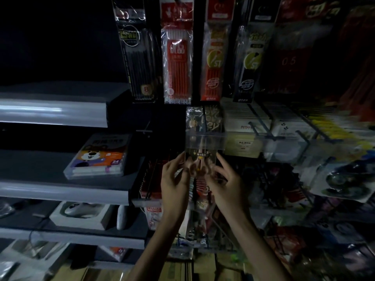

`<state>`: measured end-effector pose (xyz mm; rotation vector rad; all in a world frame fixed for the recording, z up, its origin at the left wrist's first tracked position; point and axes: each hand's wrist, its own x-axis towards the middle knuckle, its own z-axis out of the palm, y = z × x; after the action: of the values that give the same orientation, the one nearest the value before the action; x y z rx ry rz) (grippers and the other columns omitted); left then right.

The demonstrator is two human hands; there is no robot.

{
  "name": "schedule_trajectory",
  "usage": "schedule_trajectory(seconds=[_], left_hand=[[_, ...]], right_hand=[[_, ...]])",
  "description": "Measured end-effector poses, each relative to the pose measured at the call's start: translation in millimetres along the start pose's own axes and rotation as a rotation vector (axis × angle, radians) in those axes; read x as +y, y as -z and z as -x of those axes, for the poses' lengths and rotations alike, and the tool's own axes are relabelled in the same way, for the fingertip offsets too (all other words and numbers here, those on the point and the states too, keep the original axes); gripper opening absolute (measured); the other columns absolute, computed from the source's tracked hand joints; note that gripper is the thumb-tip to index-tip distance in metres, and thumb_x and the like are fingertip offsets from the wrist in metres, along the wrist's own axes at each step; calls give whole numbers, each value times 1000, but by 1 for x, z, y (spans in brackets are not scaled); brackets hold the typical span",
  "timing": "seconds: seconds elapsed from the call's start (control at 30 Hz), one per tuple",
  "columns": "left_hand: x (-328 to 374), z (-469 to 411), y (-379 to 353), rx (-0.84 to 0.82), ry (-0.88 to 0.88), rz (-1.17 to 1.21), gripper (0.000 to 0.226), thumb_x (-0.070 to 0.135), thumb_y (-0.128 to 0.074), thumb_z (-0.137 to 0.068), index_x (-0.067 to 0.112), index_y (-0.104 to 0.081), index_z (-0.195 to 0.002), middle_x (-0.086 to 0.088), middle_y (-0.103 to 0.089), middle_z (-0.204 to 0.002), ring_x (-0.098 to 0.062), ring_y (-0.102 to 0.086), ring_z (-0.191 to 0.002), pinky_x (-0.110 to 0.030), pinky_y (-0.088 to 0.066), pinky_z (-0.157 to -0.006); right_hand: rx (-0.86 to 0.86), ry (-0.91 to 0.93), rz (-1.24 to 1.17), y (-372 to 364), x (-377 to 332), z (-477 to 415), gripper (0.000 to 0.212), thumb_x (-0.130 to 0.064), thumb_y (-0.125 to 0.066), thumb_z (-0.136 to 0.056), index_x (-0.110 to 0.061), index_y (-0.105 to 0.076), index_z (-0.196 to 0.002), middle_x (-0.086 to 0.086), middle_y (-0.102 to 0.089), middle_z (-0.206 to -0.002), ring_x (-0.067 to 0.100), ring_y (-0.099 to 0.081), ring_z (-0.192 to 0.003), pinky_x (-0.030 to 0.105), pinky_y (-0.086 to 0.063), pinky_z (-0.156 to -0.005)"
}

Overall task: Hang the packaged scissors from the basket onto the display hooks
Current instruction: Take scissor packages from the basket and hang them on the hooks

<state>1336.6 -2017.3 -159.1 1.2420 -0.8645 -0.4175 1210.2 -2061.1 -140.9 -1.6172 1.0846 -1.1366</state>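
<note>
together, the left grip (175, 184) and right grip (225, 186) pinch the packaged scissors (200, 159) by its side edges.

Hanging pen packs (176, 57), marker box (97, 157), shelves (52, 112)

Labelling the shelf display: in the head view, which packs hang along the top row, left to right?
black refill pack → red refill pack → red-and-yellow pack → black-and-yellow pack → dark red pack marked 0.5
</note>
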Motion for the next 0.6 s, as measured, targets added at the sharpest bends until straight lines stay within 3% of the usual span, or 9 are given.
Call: schedule_trajectory(seconds=[0.13, 0.23, 0.33, 0.4, 0.5, 0.6], left_hand=[[-5, -14, -5, 20, 29, -12, 42, 8, -60, -103, 23, -64, -141, 7, -58, -136, 1, -59, -124, -8, -50, -92], [-16, -24, -5, 10, 54, -38, 44, 7, -61, -102, 24, -64, -142, 5, -59, -137, -7, -59, -128, -25, -53, -106], [-24, -25, -5, -25, 87, 1, 43, 17, -63, -101, 39, -64, -138, 1, -63, -137, -12, -63, -128, -43, -53, -110], [-28, -25, -4, -27, 95, 7, 41, 24, -65, -101, 46, -64, -135, 0, -65, -137, -13, -64, -127, -45, -54, -109], [-31, -24, -3, -41, 134, 17, 41, 34, -67, -97, 37, -65, -138, 5, -67, -137, -12, -65, -127, -48, -55, -107], [-32, -24, -2, -76, 160, 17, 47, 38, -66, -92, 35, -65, -139, 5, -67, -139, -12, -65, -126, -44, -56, -106]], right_hand=[[17, -7, 14, -5, 2, -18, 66, -35, -74, -93, -39, -44, -151, -18, -67, -126, -23, -60, -88, 5, -48, -66], [20, -25, 23, -10, 8, -32, 67, -37, -76, -91, -40, -45, -151, -14, -69, -128, -10, -66, -97, 14, -54, -77], [17, -58, 31, -13, 14, -39, 71, -31, -78, -89, -39, -45, -151, -7, -69, -129, -3, -66, -102, 22, -57, -84], [17, -66, 58, -12, 15, -40, 73, -30, -79, -88, -39, -44, -152, -6, -71, -125, -3, -66, -97, 17, -53, -78], [9, -78, 87, -10, 16, -40, 75, -28, -79, -89, -40, -42, -153, -8, -71, -121, -8, -65, -87, 11, -49, -66], [5, -88, 91, -8, 16, -40, 74, -24, -77, -90, -42, -42, -152, -11, -71, -115, -7, -67, -83, 19, -56, -69]])
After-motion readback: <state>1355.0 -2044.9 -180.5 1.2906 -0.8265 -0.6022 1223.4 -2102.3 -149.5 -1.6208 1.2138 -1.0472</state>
